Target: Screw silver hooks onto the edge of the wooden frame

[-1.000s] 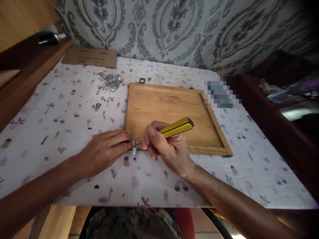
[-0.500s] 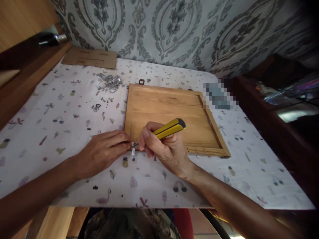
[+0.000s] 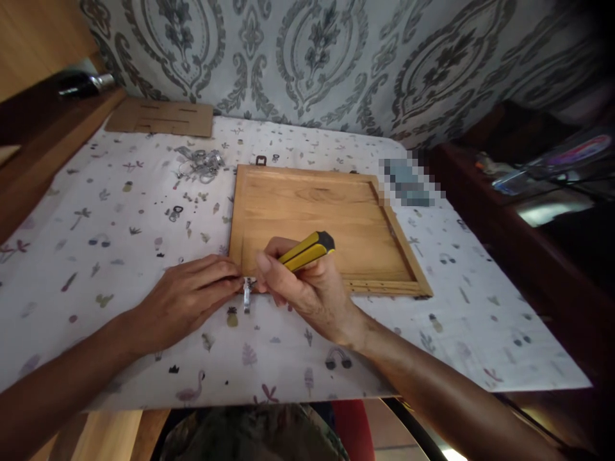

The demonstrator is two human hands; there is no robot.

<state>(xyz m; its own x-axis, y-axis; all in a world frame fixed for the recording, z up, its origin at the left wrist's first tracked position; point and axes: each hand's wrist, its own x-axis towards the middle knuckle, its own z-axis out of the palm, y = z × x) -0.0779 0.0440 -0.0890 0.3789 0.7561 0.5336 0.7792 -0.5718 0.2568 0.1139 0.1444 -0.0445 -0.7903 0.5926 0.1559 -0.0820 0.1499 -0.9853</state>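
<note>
A shallow wooden frame with a panel [image 3: 312, 211] lies on the table. At its near left corner a small silver metal clasp [image 3: 246, 298] hangs over the near edge. My left hand [image 3: 192, 298] has its fingers pressed together against that corner, right beside the clasp; its thumb is hidden. My right hand [image 3: 307, 288] is closed in a pen-like grip round a yellow-and-black handled tool [image 3: 307, 251]. The handle tilts up to the right. Its working end points down at the clasp and is mostly covered by my fingers, so its kind cannot be made out.
Several metal clasps [image 3: 199, 163] lie heaped at the back left, with tiny loose hardware [image 3: 192, 197] near them. Slotted cardboard [image 3: 161, 118] rests by the wall. A bronze-coloured ring piece [image 3: 261, 160] sits behind the frame. A blurred-out flat object [image 3: 408, 182] is at the right.
The view has shifted slightly, moving everything a little left in the picture. Both hands keep their places at the clasp, and the tool stays in my right hand at nearly the same tilt.
</note>
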